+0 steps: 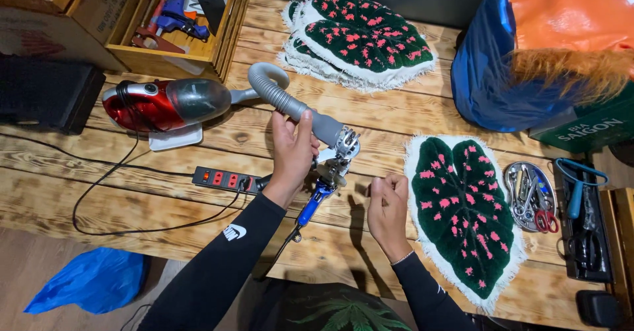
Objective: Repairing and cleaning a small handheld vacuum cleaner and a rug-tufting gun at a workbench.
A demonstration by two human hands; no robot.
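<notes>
Wooden table [198, 205] carries everything. Left hand [292, 151] wraps its fingers around the grey hose [310, 116], keeping the nozzle at a blue-handled tool [330, 172]; right hand [388, 209], fingers loosely curled, holds nothing beside a leaf rug [462, 219].

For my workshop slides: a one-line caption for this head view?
Left hand grips grey vacuum hose on a blue-handled tool; right hand beside leaf-shaped rug.

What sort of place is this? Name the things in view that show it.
Probably a rug-making craft workshop: a wooden worktable, leaf-shaped tufted rugs, and a tray of scissors.
</notes>
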